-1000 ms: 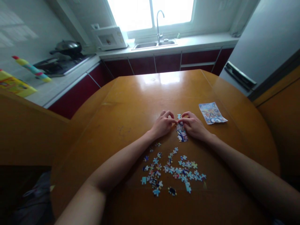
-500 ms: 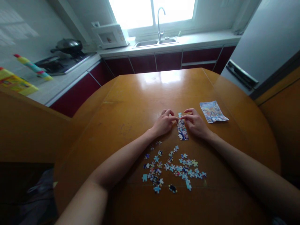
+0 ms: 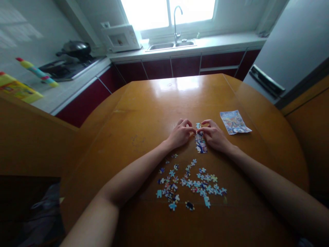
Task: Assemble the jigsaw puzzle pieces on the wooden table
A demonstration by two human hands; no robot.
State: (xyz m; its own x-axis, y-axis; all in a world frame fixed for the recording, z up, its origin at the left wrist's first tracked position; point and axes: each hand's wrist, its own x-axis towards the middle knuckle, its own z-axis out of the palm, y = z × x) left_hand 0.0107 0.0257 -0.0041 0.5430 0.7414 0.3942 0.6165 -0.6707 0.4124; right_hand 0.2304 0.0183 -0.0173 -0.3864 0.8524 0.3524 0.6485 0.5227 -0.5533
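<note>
I face a bright, 2-paned window [image 3: 145, 13], glaring white above a pale counter [image 3: 226, 39]. Dark red cabinets [image 3: 157, 69] run beneath the counter. My rounded wooden table [image 3: 146, 103] shines brightest at its far side. A grey refrigerator [image 3: 290, 44] stands to my right; to my left, a pale, glossy wall [image 3: 38, 43] catches the light.

From afar I see the left hand [image 3: 182, 134] and right hand [image 3: 214, 136] at the puzzle [image 3: 200, 143], loose pieces [image 3: 196, 184] scattered on the counter [image 3: 154, 106].
</note>
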